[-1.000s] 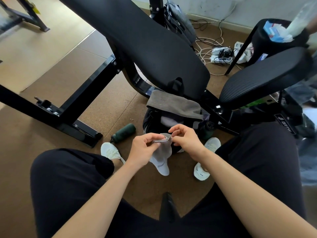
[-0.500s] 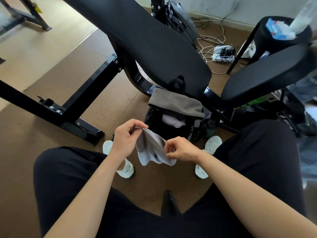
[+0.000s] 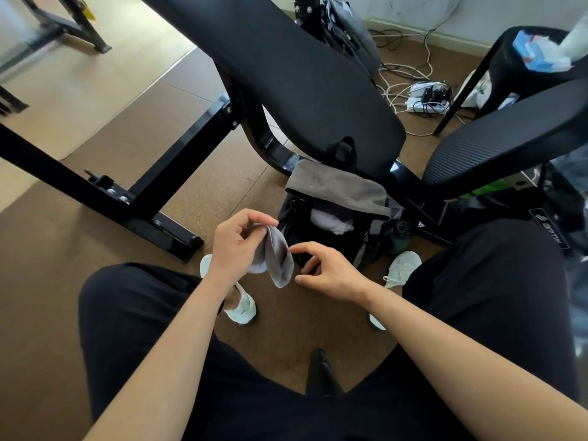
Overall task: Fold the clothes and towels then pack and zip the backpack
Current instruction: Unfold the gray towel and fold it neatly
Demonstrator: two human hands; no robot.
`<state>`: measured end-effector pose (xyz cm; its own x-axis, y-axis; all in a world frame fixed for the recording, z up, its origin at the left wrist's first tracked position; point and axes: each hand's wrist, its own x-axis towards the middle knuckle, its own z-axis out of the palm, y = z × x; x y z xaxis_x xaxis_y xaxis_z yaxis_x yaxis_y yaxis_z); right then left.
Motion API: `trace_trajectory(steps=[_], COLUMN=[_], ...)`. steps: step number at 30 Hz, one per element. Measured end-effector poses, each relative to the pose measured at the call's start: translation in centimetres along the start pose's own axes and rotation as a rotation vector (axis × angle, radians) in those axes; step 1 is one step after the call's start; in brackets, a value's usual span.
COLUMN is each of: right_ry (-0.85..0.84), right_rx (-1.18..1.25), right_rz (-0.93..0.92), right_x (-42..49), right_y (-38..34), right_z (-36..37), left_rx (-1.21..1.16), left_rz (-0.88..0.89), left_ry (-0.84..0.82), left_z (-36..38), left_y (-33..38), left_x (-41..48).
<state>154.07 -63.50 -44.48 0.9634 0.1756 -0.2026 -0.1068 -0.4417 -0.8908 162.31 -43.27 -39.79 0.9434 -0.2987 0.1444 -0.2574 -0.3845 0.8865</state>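
The left hand [image 3: 235, 246] pinches the upper end of a grey sock [image 3: 277, 261] between thumb and fingertips, and the sock hangs down from that grip, folded on itself with a paler patch showing at its lower left. The right hand [image 3: 327, 272] holds nothing. Its fingers are loosely spread and the index finger reaches toward the sock's right edge, though whether it touches the cloth cannot be told. Both hands are above the brown floor [image 3: 197, 173], between the person's knees in black trousers. Just beyond the sock, a black backpack [image 3: 294, 218] stands open on the floor between two white shoes [image 3: 241, 308], tucked under the end of a black padded bench [image 3: 302, 84]. A grey towel [image 3: 337, 189] lies draped over the far rim of the backpack's opening, and pale folded clothes [image 3: 331, 221] show inside below it. A dark green bottle [image 3: 399, 238] stands just beside the backpack's right side, near the right shoe.
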Motion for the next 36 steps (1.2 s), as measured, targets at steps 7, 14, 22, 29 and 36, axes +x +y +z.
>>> trace_trajectory(steps=[7,14,22,29,36], right_ry=[-0.033,-0.177,-0.073,0.127,0.05], right_rx=[0.008,-0.2,-0.132,-0.053,-0.113], right_rz=[0.004,0.1,0.063,0.008,0.166], right_x=[1.0,0.1,-0.6,2.2,3.2], right_y=[-1.0,0.8,1.6,0.2,0.8], right_z=[1.5,0.7,1.4,3.2,4.1], left_rx=[-0.099,-0.184,-0.226,-0.239,-0.319], left_rz=[0.001,-0.039,-0.026,0.004,-0.015], left_ry=[0.045,0.145,0.14,0.136,0.161], left_z=[0.2,-0.6,-0.7,-0.6,-0.5], left_y=[0.8,-0.6,-0.5,0.2,0.8], left_x=[-0.6,-0.1,0.2,-0.1,-0.2])
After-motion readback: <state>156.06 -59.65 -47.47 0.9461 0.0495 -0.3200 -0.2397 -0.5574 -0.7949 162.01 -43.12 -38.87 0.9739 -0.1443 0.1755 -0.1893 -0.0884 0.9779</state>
